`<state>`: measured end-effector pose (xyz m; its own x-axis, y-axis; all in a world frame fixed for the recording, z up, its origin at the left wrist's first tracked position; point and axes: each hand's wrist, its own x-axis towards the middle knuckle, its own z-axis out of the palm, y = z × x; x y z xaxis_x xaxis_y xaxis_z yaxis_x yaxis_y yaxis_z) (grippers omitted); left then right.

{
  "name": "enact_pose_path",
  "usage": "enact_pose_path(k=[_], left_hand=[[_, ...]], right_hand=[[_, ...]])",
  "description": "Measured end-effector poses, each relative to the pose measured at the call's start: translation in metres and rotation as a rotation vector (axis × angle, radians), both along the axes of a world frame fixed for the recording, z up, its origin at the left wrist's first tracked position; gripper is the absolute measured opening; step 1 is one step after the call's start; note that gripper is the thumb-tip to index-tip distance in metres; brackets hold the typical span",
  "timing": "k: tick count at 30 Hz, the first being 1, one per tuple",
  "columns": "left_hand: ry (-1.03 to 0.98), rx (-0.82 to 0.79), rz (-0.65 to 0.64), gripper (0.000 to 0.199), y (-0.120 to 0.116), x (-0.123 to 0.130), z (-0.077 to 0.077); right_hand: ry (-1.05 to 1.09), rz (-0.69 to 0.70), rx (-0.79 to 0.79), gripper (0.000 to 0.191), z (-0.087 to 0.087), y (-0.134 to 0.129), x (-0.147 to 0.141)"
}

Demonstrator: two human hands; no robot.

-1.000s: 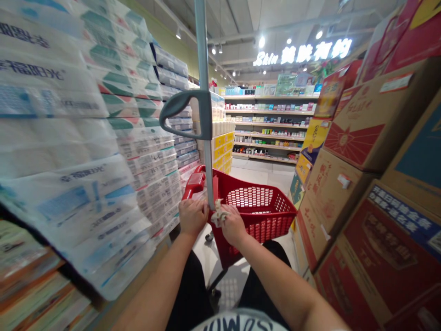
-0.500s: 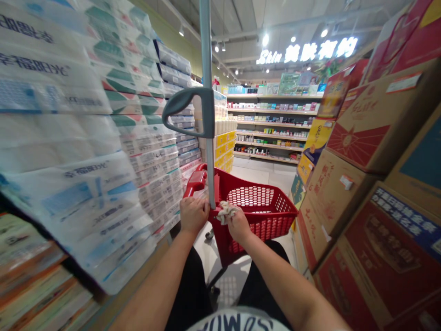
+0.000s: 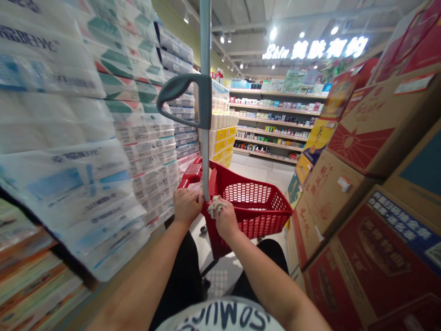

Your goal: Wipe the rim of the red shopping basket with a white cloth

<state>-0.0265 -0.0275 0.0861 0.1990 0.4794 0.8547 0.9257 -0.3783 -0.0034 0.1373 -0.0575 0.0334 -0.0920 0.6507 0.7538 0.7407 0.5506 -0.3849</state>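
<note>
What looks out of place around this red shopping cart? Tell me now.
One thing stands out: a crumpled white wad of cloth or tissue pinched in the right hand, against the rim of the red shopping cart, beside its grey pole. It looks odd because it resembles stray litter rather than packaged store goods.

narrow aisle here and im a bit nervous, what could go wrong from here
Two possible risks. The stacked toilet-roll packs and cardboard boxes stand close on both sides of the red shopping cart, so a wide swing of the cart could knock them. The crumpled cloth looks only loosely pinched by the right hand, so it could slip into the basket or onto the floor.
</note>
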Motion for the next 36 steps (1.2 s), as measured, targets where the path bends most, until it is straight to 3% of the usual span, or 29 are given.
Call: enact_pose_path(k=[3, 8, 13, 22, 36], left_hand=[[-0.011, -0.016, -0.019, 0.029, 0.002, -0.001, 0.000], [-0.007, -0.029, -0.038, 0.029, -0.001, -0.003, 0.001], [-0.011, -0.022, -0.018, 0.030, 0.000, -0.001, -0.002], [0.018, -0.027, 0.011, 0.028, 0.002, 0.000, -0.002], [0.094, -0.013, 0.012, 0.025, 0.006, -0.010, -0.005]], right_hand=[[-0.123, 0.005, -0.013, 0.040, 0.005, -0.001, -0.006], [-0.290, -0.054, -0.044, 0.048, -0.001, -0.007, 0.020], [-0.217, -0.129, -0.079, 0.043, -0.011, -0.005, 0.030], [-0.244, -0.069, -0.119, 0.041, -0.003, 0.005, 0.032], [-0.181, -0.087, -0.046, 0.044, -0.023, 0.008, 0.027]])
